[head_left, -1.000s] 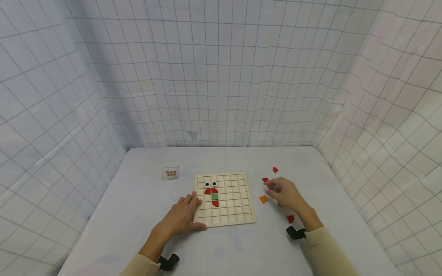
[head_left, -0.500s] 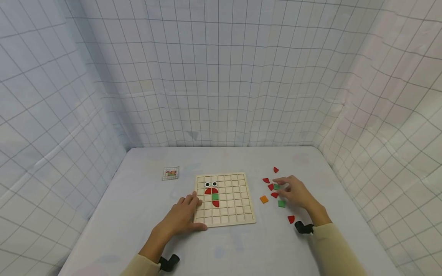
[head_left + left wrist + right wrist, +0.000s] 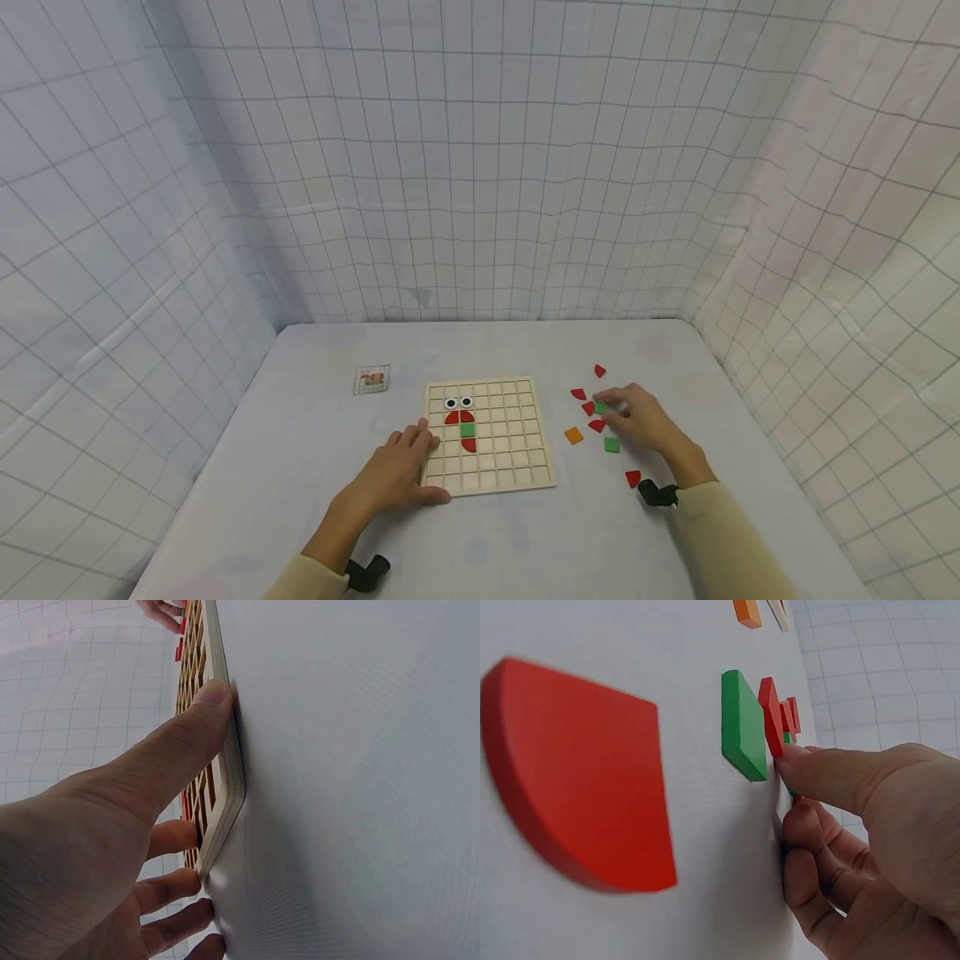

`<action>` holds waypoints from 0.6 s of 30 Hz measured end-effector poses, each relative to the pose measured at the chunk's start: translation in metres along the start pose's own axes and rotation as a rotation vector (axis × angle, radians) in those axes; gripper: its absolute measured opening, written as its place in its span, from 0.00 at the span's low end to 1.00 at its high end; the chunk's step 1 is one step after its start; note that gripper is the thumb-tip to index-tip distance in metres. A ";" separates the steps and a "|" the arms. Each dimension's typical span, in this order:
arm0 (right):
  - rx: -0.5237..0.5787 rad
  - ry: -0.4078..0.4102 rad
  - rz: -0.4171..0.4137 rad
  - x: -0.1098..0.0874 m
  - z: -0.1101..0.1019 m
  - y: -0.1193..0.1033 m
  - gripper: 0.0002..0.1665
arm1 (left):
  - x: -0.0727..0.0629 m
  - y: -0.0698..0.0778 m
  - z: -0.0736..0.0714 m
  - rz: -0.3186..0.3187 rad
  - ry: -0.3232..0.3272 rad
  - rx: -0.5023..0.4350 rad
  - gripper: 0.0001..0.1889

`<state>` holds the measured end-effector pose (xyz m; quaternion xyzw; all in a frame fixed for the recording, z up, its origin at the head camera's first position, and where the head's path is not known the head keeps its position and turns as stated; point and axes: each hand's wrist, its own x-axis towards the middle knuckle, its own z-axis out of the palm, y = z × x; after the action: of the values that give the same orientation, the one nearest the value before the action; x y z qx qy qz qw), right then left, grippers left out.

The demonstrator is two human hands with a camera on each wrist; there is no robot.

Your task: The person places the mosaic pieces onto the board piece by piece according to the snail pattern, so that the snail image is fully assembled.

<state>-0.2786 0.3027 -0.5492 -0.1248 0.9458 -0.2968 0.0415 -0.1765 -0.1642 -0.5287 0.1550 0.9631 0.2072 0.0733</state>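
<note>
My left hand rests at the near left corner of a pale wooden grid board. Its thumb lies straight along the front edge, the fingers over the left side. On the board are two eye tiles, red quarter-round tiles and one green square. To the right, my right hand pinches another green square tile between thumb and index finger, still at table level. Red quarter-rounds lie close around it. In the right wrist view the thumb partly hides that square.
A loose green square, an orange square and a red quarter-round lie right of the board. One more red piece is farther back. A small picture card lies behind left. Gridded cloth walls surround the table.
My right hand has drawn back to the right from over the loose tiles, uncovering several, and its thumb and index finger have come down at the green square. The left hand stays put.
</note>
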 end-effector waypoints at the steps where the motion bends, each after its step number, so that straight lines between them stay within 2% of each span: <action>1: 0.002 0.002 0.001 0.000 0.000 -0.001 0.23 | 0.000 0.000 0.000 0.000 -0.001 -0.001 0.50; 10: -0.006 0.025 -0.007 -0.001 0.003 -0.003 0.19 | 0.001 0.000 0.002 0.005 -0.004 0.010 0.50; 18: -0.014 0.043 -0.031 0.000 0.005 -0.001 0.17 | 0.000 0.005 -0.003 -0.012 -0.011 0.024 0.51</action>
<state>-0.2778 0.2996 -0.5525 -0.1332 0.9466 -0.2932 0.0155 -0.1761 -0.1608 -0.5239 0.1514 0.9661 0.1942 0.0778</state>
